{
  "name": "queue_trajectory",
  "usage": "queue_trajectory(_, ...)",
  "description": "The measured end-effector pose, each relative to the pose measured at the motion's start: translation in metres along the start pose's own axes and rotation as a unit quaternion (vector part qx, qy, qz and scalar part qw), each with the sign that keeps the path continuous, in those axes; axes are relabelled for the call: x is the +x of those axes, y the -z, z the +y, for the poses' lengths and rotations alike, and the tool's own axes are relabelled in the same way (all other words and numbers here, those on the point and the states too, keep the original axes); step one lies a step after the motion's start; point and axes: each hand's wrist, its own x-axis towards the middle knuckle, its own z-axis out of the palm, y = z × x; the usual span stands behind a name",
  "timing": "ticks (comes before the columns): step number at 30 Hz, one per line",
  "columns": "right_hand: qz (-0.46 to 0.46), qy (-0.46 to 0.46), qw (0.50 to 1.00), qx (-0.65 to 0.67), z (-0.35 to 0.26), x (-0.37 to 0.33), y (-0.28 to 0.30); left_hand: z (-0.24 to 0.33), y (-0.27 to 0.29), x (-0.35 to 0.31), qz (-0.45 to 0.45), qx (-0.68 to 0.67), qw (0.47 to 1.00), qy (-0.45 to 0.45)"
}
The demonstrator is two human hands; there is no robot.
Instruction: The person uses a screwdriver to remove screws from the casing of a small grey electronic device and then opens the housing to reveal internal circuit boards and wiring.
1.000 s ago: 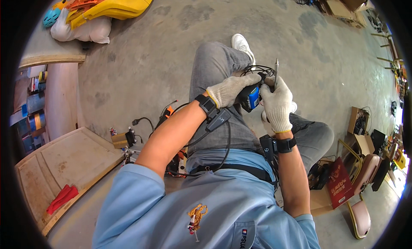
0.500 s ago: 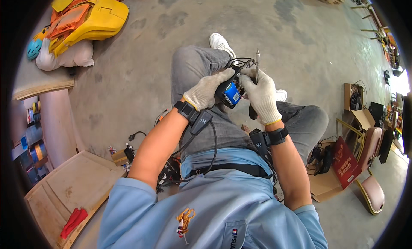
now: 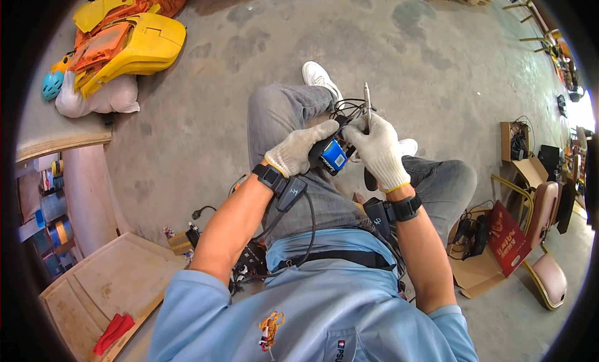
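My left hand (image 3: 299, 151), in a white knit glove with a yellow cuff, grips a black-cased device with a blue block (image 3: 334, 155) that bears a pale label. The device is above my lap. My right hand (image 3: 380, 153), gloved alike, is closed around a screwdriver (image 3: 367, 97). Its metal shaft points up and away, past the thumb, and part of a dark handle shows under the palm. The right fingertips meet the device's right edge, but what they touch is hidden. Thin black cables (image 3: 350, 106) loop out from the device's far side.
Yellow and orange plastic shells (image 3: 140, 47) lie at the far left near a white sack (image 3: 103, 97). A wooden tray (image 3: 112, 262) with a red cloth (image 3: 114, 333) stands at lower left. Cardboard boxes (image 3: 477, 275), cables and a fallen chair (image 3: 548, 276) are on the right.
Both hands and the device sit slightly lower in the view, along with the surroundings. The screwdriver's shaft leans a little further left. Both grips stay the same.
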Motion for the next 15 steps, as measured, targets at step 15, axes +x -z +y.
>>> queue_trajectory(15, 0.004, 0.005, 0.993, 0.119, -0.027, -0.001, 0.049, -0.007, 0.017, 0.007, -0.050, -0.051, 0.997, -0.015)
